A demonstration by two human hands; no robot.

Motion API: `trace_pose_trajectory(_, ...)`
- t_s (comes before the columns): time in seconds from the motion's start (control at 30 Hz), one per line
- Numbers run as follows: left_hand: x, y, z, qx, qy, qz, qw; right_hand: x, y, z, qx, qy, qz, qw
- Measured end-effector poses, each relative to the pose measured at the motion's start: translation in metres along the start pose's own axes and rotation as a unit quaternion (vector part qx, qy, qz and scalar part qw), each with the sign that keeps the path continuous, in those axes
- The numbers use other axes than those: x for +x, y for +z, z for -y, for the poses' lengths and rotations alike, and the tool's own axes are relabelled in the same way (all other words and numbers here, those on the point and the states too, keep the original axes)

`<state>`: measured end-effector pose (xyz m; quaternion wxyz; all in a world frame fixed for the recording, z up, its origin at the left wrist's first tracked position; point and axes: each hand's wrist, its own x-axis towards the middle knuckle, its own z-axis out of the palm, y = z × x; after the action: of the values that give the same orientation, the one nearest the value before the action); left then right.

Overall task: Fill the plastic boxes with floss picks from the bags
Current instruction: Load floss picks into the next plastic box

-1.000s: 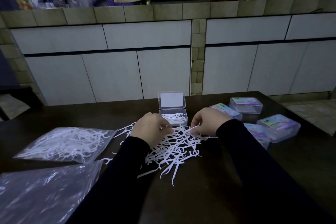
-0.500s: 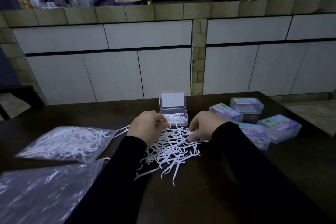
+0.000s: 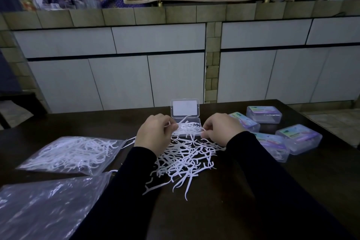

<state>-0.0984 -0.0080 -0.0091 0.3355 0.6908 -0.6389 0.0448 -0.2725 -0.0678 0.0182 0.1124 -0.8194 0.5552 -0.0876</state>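
Far left on the dark tabletop (image 3: 243, 200): clear plastic bag (image 3: 68, 154) part full of white floss picks; nearer crumpled bag (image 3: 44, 204) apparently empty. Loose pick pile (image 3: 185, 160) centre. Left hand (image 3: 155, 134) and right hand (image 3: 222, 129) each pinch picks at open clear box (image 3: 188, 127), partly filled. Four closed boxes (image 3: 299, 138) right, judged done; much remains
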Motion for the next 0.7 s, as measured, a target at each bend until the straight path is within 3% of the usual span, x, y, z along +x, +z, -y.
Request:
trace_pose_trajectory(0.23, 0.000, -0.001, 0.000, -0.027, 0.001, -0.096, 0.995, 0.003, -0.003, -0.002, 0.037, 0.003, -0.129, 0.991)
trace_pose_trajectory(0.4, 0.001, 0.002, 0.000, -0.037, -0.019, -0.119, 0.992, 0.009, 0.003, 0.001, 0.053, -0.016, -0.202, 0.978)
trace_pose_trajectory(0.7, 0.001, 0.004, 0.001, -0.041, -0.022, -0.123, 0.991, 0.038, 0.027, 0.012, 0.003, -0.075, -0.200, 0.977)
